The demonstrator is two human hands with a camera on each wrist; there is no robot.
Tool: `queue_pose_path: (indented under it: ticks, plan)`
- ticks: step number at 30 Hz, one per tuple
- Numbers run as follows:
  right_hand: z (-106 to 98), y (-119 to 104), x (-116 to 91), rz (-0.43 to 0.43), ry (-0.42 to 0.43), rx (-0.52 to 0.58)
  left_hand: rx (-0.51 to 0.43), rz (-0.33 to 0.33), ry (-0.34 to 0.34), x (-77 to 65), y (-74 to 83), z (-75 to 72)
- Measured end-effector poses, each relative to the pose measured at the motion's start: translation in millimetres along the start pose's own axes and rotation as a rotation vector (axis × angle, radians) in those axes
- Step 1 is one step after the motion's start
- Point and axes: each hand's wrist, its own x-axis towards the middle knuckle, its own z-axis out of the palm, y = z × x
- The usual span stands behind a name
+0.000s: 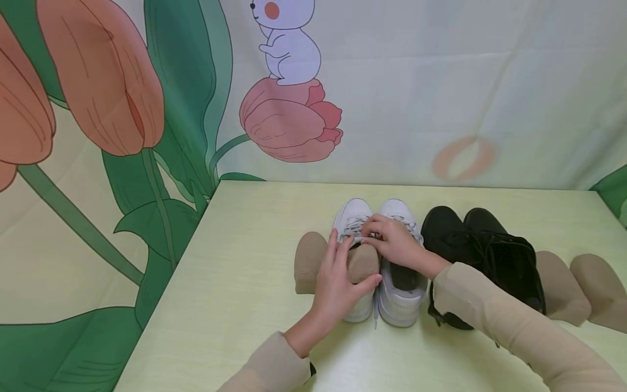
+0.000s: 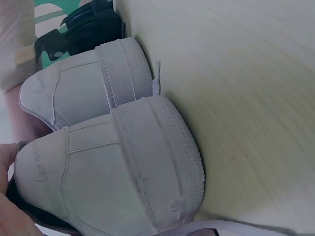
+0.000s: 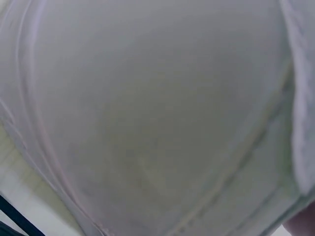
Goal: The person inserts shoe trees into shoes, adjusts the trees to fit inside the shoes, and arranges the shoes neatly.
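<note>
A pair of white sneakers stands side by side on the table, toes away from me. In the opening of the left white sneaker (image 1: 354, 220) sits a brown moulded shoe insert (image 1: 363, 263). My left hand (image 1: 335, 280) holds this insert, fingers along its left side and thumb on its right. My right hand (image 1: 392, 239) pinches the left sneaker at its tongue and laces; the exact grip is partly hidden. The right white sneaker (image 1: 403, 307) has a dark insole and a loose lace beside its heel. Blurred white shoe surface (image 3: 162, 108) fills most of the right wrist view.
Another brown insert (image 1: 309, 261) lies left of the sneakers. To their right are black shoes (image 1: 443, 228), partly behind my right forearm, then two more brown inserts (image 1: 560, 286). A printed cloth (image 1: 392, 109) hangs behind the pale yellow table (image 1: 230, 272).
</note>
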Motion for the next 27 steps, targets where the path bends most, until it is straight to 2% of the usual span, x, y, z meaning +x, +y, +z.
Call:
queue_pose_path:
  ticks: [9, 13, 19, 27]
  plan:
    - [-2.6, 1.6, -2.2, 0.001, -0.026, 0.008, -0.004, -0.037, -0.059, -3.7, -0.2, -1.6]
    - [-3.8, 4.2, -2.6, -0.026, -0.033, 0.002, 0.023, -0.020, -0.016, -6.2, 2.2, -3.0]
    - [-3.5, 5.1, -3.0, -0.064, -0.030, -0.010, 0.106, 0.040, 0.050, -6.9, 9.2, -6.2]
    - [-3.1, 4.6, -2.2, -0.041, -0.027, -0.005, 0.150, 0.074, 0.058, -3.4, 10.5, -7.2]
